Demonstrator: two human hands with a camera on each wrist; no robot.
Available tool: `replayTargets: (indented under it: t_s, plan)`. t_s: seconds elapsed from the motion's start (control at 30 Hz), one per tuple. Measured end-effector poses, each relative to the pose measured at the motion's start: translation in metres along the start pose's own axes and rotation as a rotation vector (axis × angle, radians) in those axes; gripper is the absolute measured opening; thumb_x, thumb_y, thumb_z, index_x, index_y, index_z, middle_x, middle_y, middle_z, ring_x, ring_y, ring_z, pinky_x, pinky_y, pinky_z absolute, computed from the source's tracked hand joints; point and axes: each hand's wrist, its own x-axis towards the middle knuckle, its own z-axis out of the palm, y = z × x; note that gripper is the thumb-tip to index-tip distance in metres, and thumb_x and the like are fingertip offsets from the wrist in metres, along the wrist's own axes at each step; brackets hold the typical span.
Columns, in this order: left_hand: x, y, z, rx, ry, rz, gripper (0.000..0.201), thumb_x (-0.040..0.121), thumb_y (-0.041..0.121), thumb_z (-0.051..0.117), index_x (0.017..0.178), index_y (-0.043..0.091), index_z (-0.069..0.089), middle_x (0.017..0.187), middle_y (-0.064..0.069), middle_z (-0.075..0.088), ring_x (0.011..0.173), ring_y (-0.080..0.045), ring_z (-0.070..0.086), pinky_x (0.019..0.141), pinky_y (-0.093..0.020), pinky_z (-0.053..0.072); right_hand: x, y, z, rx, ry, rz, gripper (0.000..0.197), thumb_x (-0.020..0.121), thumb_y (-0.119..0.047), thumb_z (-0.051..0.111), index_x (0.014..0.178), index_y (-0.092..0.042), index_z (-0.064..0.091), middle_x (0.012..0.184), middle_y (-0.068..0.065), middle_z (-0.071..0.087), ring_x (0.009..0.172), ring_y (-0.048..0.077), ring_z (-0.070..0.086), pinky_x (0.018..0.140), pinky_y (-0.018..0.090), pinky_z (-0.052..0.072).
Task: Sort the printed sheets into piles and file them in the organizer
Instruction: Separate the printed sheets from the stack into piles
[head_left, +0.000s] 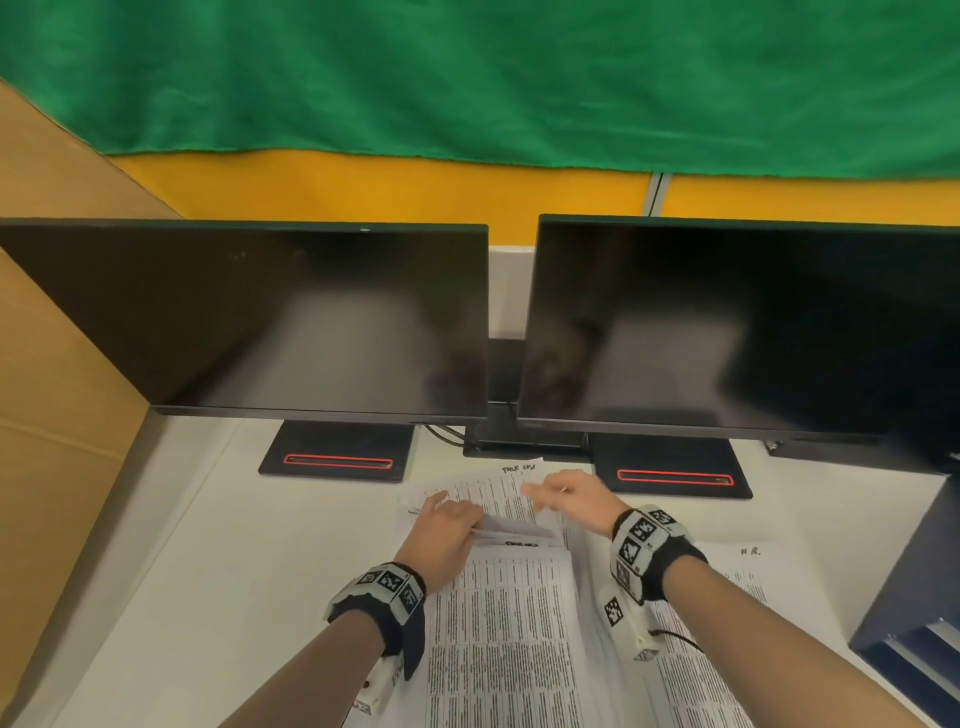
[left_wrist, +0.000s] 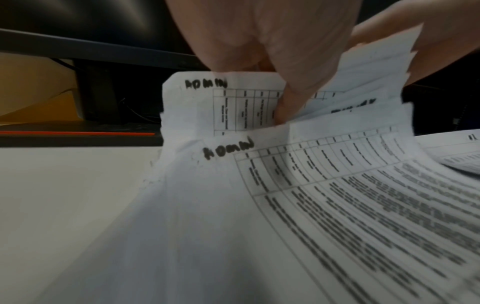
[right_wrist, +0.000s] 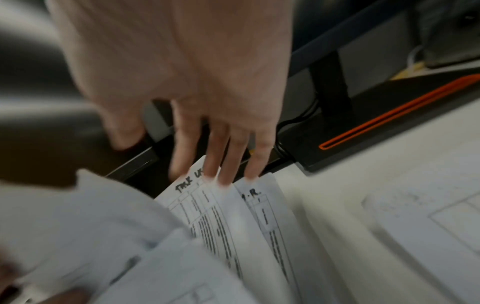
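Printed sheets (head_left: 506, 623), monitor stands (head_left: 337, 451) beyond

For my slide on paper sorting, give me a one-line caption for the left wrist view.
Left hand lifts sheets from a printed stack marked "ADMIN" on the white desk.

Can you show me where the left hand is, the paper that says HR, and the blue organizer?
left hand (head_left: 451, 530): head view, on the back of the hand.
HR sheet (head_left: 744, 567): head view, on its top corner, below the handwriting.
organizer (head_left: 915, 577): head view, on its dark blue side wall.
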Motion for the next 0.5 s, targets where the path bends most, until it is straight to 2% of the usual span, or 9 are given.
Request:
replayTargets:
  t_s: [0.07, 0.1, 0.17, 0.23, 0.3, 0.37, 0.43, 0.5]
  plan:
    - [-0.004, 0.002, -0.002, -0.053, 0.025, -0.003, 0.016, 0.090, 0.008, 0.038, 0.089, 0.019, 0.049, 0.094, 0.003, 0.061, 0.095, -0.015, 0.053, 0.109, -0.031, 0.027, 0.012, 0.003, -0.005, 0.028, 0.231, 0.052, 0.030, 0.087, -0.047, 0.056, 0.097, -0.018, 0.059, 0.101, 0.000, 0.055, 0.094, 0.018, 0.057, 0.088, 0.035, 0.047]
    - [-0.007, 0.004, -0.004, -0.074, 0.027, -0.013, 0.015, 0.091, 0.007, 0.038, 0.087, 0.019, 0.046, 0.092, 0.003, 0.059, 0.093, -0.017, 0.052, 0.102, -0.027, 0.031, 0.017, 0.004, -0.006, 0.021, 0.276, 0.068, 0.026, 0.088, -0.039, 0.058, 0.105, -0.021, 0.055, 0.105, 0.001, 0.051, 0.095, 0.019, 0.057, 0.089, 0.036, 0.047]
    - [-0.012, 0.004, -0.008, -0.114, 0.022, -0.032, 0.014, 0.093, 0.009, 0.038, 0.087, 0.021, 0.041, 0.090, 0.005, 0.053, 0.093, -0.018, 0.048, 0.085, -0.023, 0.034, 0.025, 0.002, -0.002, -0.036, 0.208, 0.081, 0.036, 0.089, -0.028, 0.058, 0.123, -0.025, 0.049, 0.113, 0.005, 0.046, 0.101, 0.021, 0.056, 0.093, 0.038, 0.046]
    - [-0.014, 0.000, -0.008, -0.127, 0.007, -0.039, 0.014, 0.095, 0.014, 0.037, 0.089, 0.026, 0.037, 0.093, 0.005, 0.053, 0.093, -0.015, 0.044, 0.078, -0.023, 0.037, 0.031, 0.001, 0.004, -0.094, 0.150, 0.088, 0.031, 0.088, -0.028, 0.060, 0.119, -0.024, 0.057, 0.114, 0.005, 0.046, 0.105, 0.021, 0.054, 0.096, 0.036, 0.045]
    - [-0.015, -0.003, -0.009, -0.150, 0.022, -0.041, 0.012, 0.097, 0.016, 0.036, 0.096, 0.027, 0.037, 0.099, 0.001, 0.056, 0.095, -0.015, 0.045, 0.077, -0.024, 0.040, 0.032, 0.000, 0.009, -0.093, 0.198, 0.074, 0.019, 0.088, -0.028, 0.061, 0.104, -0.020, 0.065, 0.108, 0.004, 0.049, 0.103, 0.022, 0.053, 0.095, 0.038, 0.045]
    - [-0.014, -0.004, -0.010, -0.184, 0.047, -0.055, 0.018, 0.098, 0.018, 0.037, 0.115, 0.025, 0.039, 0.108, -0.001, 0.057, 0.103, -0.015, 0.046, 0.085, -0.024, 0.042, 0.029, 0.000, 0.010, -0.028, 0.229, 0.061, 0.015, 0.090, -0.026, 0.058, 0.098, -0.014, 0.062, 0.099, 0.004, 0.054, 0.097, 0.022, 0.054, 0.088, 0.036, 0.046]
    - [-0.012, -0.004, -0.012, -0.174, 0.068, -0.051, 0.028, 0.099, 0.019, 0.038, 0.126, 0.026, 0.039, 0.113, 0.000, 0.055, 0.108, -0.014, 0.044, 0.093, -0.026, 0.041, 0.020, 0.001, 0.009, 0.098, 0.188, 0.064, 0.014, 0.095, -0.023, 0.050, 0.101, -0.011, 0.054, 0.092, 0.005, 0.056, 0.090, 0.021, 0.054, 0.080, 0.032, 0.044]
    - [-0.009, -0.003, -0.013, -0.114, 0.078, -0.011, 0.022, 0.098, 0.022, 0.039, 0.118, 0.026, 0.049, 0.114, 0.001, 0.053, 0.110, -0.014, 0.041, 0.098, -0.032, 0.041, 0.009, 0.006, 0.008, 0.213, 0.118, 0.079, 0.019, 0.098, -0.023, 0.046, 0.112, -0.011, 0.050, 0.099, 0.004, 0.057, 0.094, 0.019, 0.054, 0.084, 0.032, 0.044]
